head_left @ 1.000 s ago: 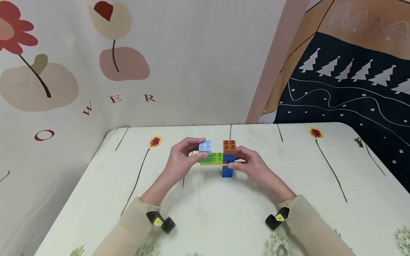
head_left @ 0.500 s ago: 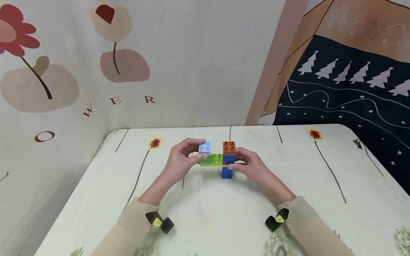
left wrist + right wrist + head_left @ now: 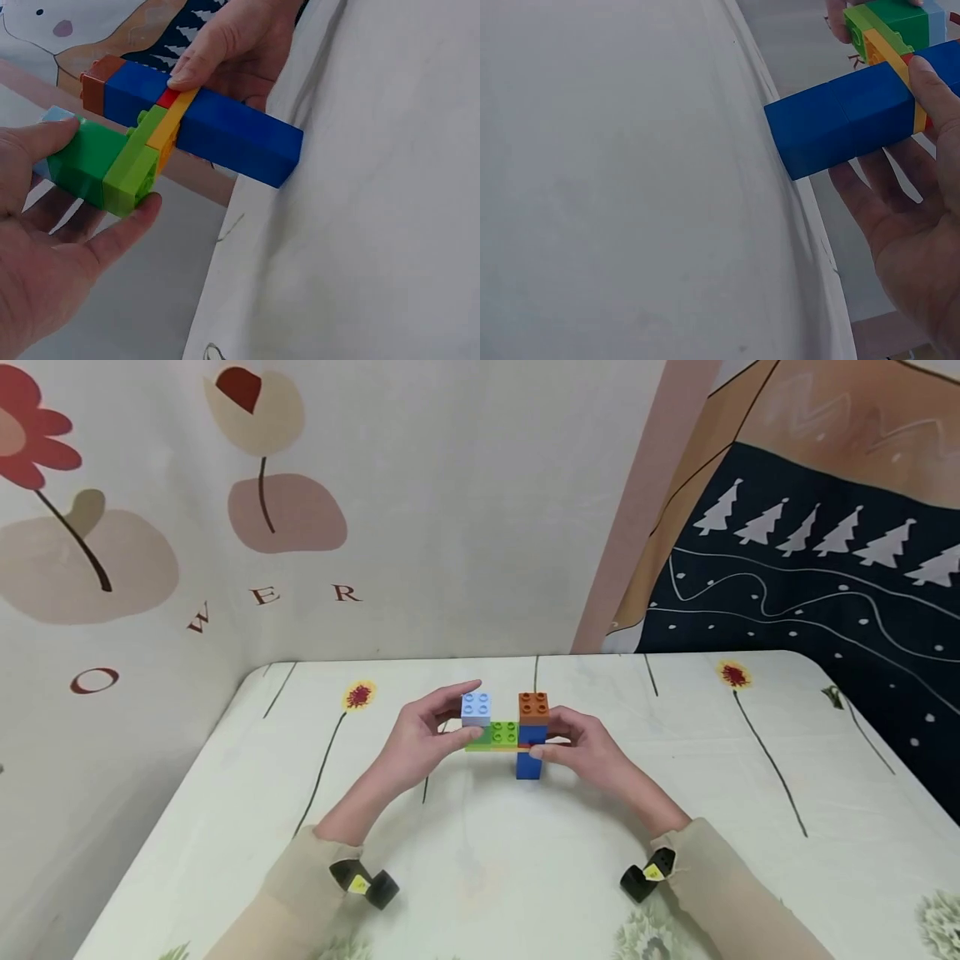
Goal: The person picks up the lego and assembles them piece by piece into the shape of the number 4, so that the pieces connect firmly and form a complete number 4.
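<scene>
A toy brick build stands upright on the table, with a blue column topped by an orange-brown brick. A lime brick juts left from it, bearing a green brick and a light blue brick. Thin yellow and red layers cross the column. My left hand holds the build's left end, thumb in front at the green brick and fingers behind and below. With thumb and fingers, my right hand grips the column at the red layer; its fingers are partly hidden in the head view.
A white flower-printed cloth covers the table. Behind it hangs a pale printed curtain, and a dark cloth with white trees is at the right. Black wrist cameras sit at both beige sleeves.
My left index finger has lifted a little off the light blue brick, and my left thumb sits slightly lower. My right hand keeps its grip, and the build stands as before.
</scene>
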Demonstrator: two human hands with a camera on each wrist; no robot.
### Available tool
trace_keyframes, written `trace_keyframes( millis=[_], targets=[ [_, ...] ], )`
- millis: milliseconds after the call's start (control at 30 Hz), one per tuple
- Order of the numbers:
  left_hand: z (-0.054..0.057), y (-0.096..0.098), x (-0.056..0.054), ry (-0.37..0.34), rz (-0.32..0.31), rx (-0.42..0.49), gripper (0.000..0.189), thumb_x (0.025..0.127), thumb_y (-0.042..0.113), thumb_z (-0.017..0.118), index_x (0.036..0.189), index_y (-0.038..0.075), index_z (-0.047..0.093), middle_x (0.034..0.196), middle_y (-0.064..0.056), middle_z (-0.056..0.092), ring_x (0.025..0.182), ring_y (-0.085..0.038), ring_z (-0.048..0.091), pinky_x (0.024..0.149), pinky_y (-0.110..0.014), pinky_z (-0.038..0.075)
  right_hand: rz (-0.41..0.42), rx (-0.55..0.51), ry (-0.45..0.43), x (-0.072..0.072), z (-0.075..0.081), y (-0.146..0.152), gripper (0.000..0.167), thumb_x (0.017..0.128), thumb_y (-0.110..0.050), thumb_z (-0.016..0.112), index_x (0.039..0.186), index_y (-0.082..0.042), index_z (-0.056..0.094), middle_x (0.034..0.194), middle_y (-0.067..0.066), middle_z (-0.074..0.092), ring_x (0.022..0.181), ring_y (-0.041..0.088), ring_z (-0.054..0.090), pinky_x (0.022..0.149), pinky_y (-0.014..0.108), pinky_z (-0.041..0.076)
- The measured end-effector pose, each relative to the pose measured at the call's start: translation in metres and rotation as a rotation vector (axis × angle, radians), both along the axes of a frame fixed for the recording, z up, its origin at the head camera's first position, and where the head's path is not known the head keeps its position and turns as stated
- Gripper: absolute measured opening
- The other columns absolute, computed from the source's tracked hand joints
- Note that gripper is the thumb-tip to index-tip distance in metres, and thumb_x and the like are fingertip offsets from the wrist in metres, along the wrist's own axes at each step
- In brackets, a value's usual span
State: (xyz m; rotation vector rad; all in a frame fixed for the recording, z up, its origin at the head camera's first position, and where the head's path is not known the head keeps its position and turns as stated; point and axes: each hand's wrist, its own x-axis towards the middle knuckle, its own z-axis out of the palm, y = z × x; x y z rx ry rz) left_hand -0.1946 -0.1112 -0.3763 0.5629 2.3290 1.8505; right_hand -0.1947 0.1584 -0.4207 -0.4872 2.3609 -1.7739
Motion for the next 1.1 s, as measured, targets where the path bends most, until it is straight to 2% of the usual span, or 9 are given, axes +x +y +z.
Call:
trace_keyframes(
  millis=[200,367,467,633,800,1100],
  targets=[
    [-0.009,-0.008,-0.001,-0.052,-0.01,0.009,0.071,0.087,-0.003,0.079,0.15,0.015,0.053,0.138,-0.013,0.06,0.124,-0.029,0.06,0.095,-0.032,0.055,0.003,-0.012,-0.029,0.001,0.0,0.0,0.038,0.093,-0.009,0.077,0.128,0.0,0.065,0.121,0.014,0.07,0.112,0.029,0.067,0.083,0.027,0.057],
    [-0.016,-0.013,0.0,-0.061,-0.007,0.05,0.068,0.086,-0.006,0.078,0.147,0.009,0.054,0.137,-0.014,0.062,0.123,-0.029,0.062,0.093,-0.031,0.056,-0.005,-0.019,-0.041,0.001,0.0,0.001,0.037,0.093,-0.008,0.077,0.127,0.002,0.065,0.12,0.016,0.07,0.112,0.029,0.067,0.083,0.028,0.057],
    [-0.02,-0.013,0.001,-0.092,-0.006,0.079,0.066,0.085,-0.007,0.078,0.146,0.006,0.054,0.136,-0.015,0.062,0.123,-0.03,0.061,0.093,-0.032,0.057,-0.017,-0.012,-0.041,0.001,0.0,0.001,0.036,0.092,-0.007,0.077,0.125,0.002,0.065,0.119,0.016,0.07,0.113,0.031,0.066,0.083,0.028,0.057],
    [-0.026,-0.011,0.003,-0.132,0.042,0.068,0.058,0.085,-0.006,0.079,0.139,0.003,0.059,0.132,-0.015,0.065,0.119,-0.029,0.064,0.092,-0.031,0.057,-0.012,-0.013,-0.06,0.003,0.002,-0.001,0.038,0.093,-0.008,0.077,0.128,0.0,0.065,0.122,0.015,0.07,0.115,0.031,0.066,0.085,0.03,0.057],
    [-0.027,-0.009,0.003,-0.138,0.093,0.057,0.05,0.083,-0.008,0.08,0.13,0.001,0.066,0.124,-0.015,0.069,0.113,-0.029,0.067,0.09,-0.031,0.058,0.019,-0.017,-0.05,0.003,0.001,-0.001,0.042,0.095,-0.009,0.074,0.134,0.0,0.062,0.126,0.016,0.067,0.118,0.032,0.064,0.088,0.031,0.058],
    [-0.027,-0.008,0.003,-0.14,0.108,0.049,0.051,0.082,-0.007,0.081,0.13,0.001,0.067,0.123,-0.014,0.069,0.112,-0.029,0.068,0.089,-0.031,0.058,0.059,-0.02,-0.02,0.004,0.0,0.003,0.047,0.096,-0.004,0.071,0.141,0.002,0.057,0.133,0.019,0.064,0.122,0.036,0.061,0.093,0.032,0.056]
  ],
)
